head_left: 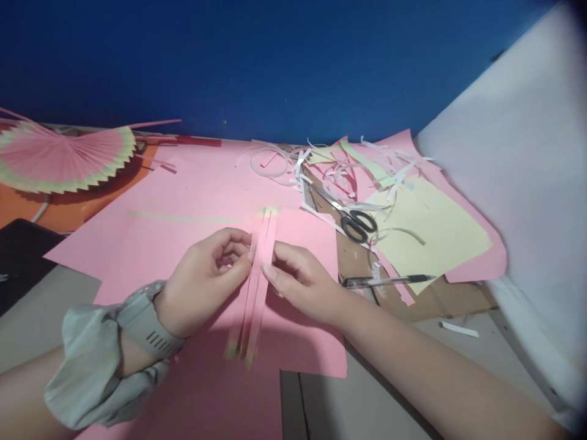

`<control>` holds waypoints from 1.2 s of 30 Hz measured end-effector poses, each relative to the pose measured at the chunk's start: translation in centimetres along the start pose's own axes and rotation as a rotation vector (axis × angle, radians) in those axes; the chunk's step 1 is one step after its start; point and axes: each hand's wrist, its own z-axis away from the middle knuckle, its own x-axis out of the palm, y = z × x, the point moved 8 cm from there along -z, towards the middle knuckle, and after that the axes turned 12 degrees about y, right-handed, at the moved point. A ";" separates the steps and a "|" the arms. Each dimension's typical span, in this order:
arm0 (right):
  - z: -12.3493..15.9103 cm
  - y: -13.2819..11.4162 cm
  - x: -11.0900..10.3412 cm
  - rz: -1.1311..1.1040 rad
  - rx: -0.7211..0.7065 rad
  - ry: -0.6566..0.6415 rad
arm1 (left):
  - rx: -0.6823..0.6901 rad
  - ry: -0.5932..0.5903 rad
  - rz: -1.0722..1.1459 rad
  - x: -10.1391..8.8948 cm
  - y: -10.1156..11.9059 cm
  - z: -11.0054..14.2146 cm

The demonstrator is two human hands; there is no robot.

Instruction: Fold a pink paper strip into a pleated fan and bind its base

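A narrow bundle of pleated pink paper [255,293] with pale green ends stands lengthwise between my hands. My left hand [215,263] pinches its left side near the middle, thumb in front and fingers curled behind. From the right, my right hand [298,278] grips the same folded paper, its thumb resting on the front pleat. The fingertips behind the paper are partly hidden. Beneath lie large pink paper sheets [183,183], and a thin pale green strip [183,216] rests on them just beyond my left hand.
A finished pink pleated fan [68,156] with a green edge lies on something orange at left. Black-handled scissors [358,225], curled paper scraps [339,174], a yellow sheet [426,226] and a pen [389,281] are at right. A blue wall [275,67] rises behind.
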 end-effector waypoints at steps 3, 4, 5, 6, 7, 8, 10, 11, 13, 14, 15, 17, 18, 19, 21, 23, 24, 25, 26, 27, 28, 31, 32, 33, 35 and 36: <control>0.0 0.0 0.0 -0.025 0.013 0.006 | -0.022 -0.012 0.010 0.1 -0.1 0.0; 0.1 0.1 0.0 -0.027 0.016 0.006 | -0.018 -0.016 0.013 0.1 -0.1 0.0; 0.1 0.1 0.0 -0.028 0.017 0.005 | -0.009 -0.020 0.016 0.1 0.0 -0.1; 0.1 0.1 0.0 -0.027 0.018 0.002 | -0.001 -0.022 0.017 0.2 0.1 -0.1; 0.1 0.1 0.0 -0.027 0.018 0.000 | 0.005 -0.025 0.018 0.2 0.1 -0.1; 0.1 0.1 0.0 -0.028 0.018 0.000 | 0.008 -0.025 0.019 0.2 0.1 -0.1; 0.1 0.0 0.0 -0.036 0.015 0.005 | 0.003 -0.015 0.027 0.2 0.1 -0.1; 0.1 0.0 -0.1 -0.041 0.012 0.013 | -0.001 -0.007 0.037 0.1 0.1 -0.1; 0.0 -0.1 -0.2 -0.055 0.004 0.032 | -0.016 0.003 0.067 0.1 0.1 -0.1; 0.0 -0.1 -0.3 -0.066 0.001 0.041 | -0.028 0.005 0.088 0.1 0.0 -0.1; -0.1 -0.2 -0.4 -0.082 -0.002 0.052 | -0.044 0.006 0.115 0.1 0.0 -0.1; -0.2 -0.2 -0.6 -0.118 -0.007 0.078 | -0.077 0.025 0.177 0.0 -0.1 -0.1; -0.3 -0.2 -0.7 -0.128 -0.008 0.095 | -0.088 0.043 0.202 -0.1 -0.1 -0.2; -0.3 -0.2 -0.9 -0.129 -0.006 0.114 | -0.092 0.062 0.218 -0.3 -0.1 -0.3; -0.4 -0.2 -1.2 -0.115 0.002 0.143 | -0.082 0.083 0.217 -0.5 -0.2 -0.4; -0.4 -0.2 -1.3 -0.109 0.011 0.150 | -0.058 0.086 0.186 -0.6 -0.1 -0.4; -0.3 -0.3 -1.3 -0.114 0.010 0.146 | -0.046 0.091 0.173 -0.7 -0.1 -0.4; -0.3 -0.4 -1.3 -0.120 0.008 0.139 | -0.034 0.097 0.168 -0.8 -0.1 -0.4; -0.3 -0.4 -1.3 -0.120 0.006 0.135 | -0.024 0.100 0.173 -0.8 -0.1 -0.4; -0.2 -0.5 -1.3 -0.112 0.005 0.132 | -0.014 0.098 0.188 -0.8 -0.1 -0.3; -0.2 -0.5 -1.2 -0.100 0.004 0.128 | -0.006 0.084 0.206 -0.7 0.0 -0.3; 0.0 -0.5 -1.0 -0.046 0.000 0.094 | 0.040 -0.015 0.238 0.1 0.5 -0.1; 0.0 -0.5 -0.8 -0.030 -0.003 0.076 | 0.062 -0.046 0.226 0.3 0.7 0.0; 0.0 -0.4 -0.6 -0.015 -0.005 0.056 | 0.081 -0.065 0.203 0.5 0.8 0.1; 0.1 -0.3 -0.4 0.007 -0.001 0.032 | 0.106 -0.075 0.149 0.6 0.9 0.1; 0.1 -0.2 -0.4 0.012 0.006 0.033 | 0.111 -0.080 0.128 0.6 0.8 0.2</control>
